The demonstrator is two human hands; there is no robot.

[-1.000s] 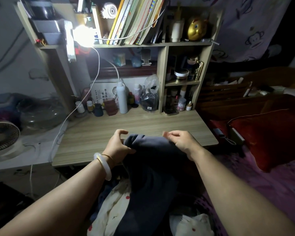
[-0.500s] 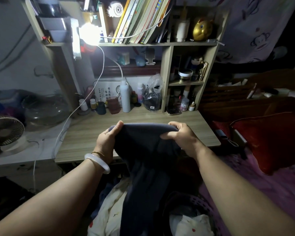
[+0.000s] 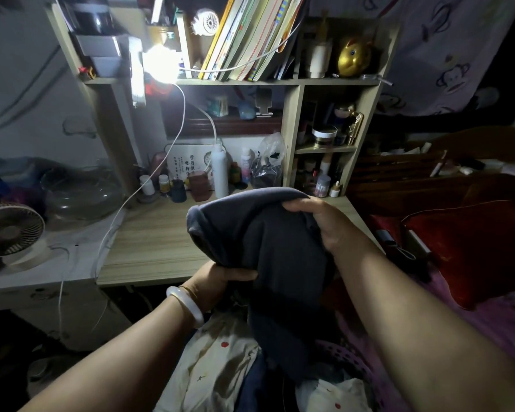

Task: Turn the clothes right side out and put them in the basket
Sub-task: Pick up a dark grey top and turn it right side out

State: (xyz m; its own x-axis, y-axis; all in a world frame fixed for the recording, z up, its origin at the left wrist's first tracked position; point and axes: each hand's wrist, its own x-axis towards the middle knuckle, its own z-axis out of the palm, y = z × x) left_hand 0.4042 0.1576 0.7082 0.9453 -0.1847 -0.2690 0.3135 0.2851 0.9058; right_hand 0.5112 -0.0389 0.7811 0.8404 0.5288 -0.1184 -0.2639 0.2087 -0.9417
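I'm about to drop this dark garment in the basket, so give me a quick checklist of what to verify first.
1. Left hand grips the dark garment: ok.
2. Right hand grips its upper edge: ok.
3. Garment fully right side out: cannot tell, fabric is bunched and the light is dim.
4. Purple basket within reach below the hands: ok.
5. Room in the basket: cannot tell, the cream printed cloth and garment tail cover the opening.
6. Garment clear of the desk bottles: ok.

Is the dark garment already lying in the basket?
No, both the left hand and the right hand hold the dark garment up above the desk edge.
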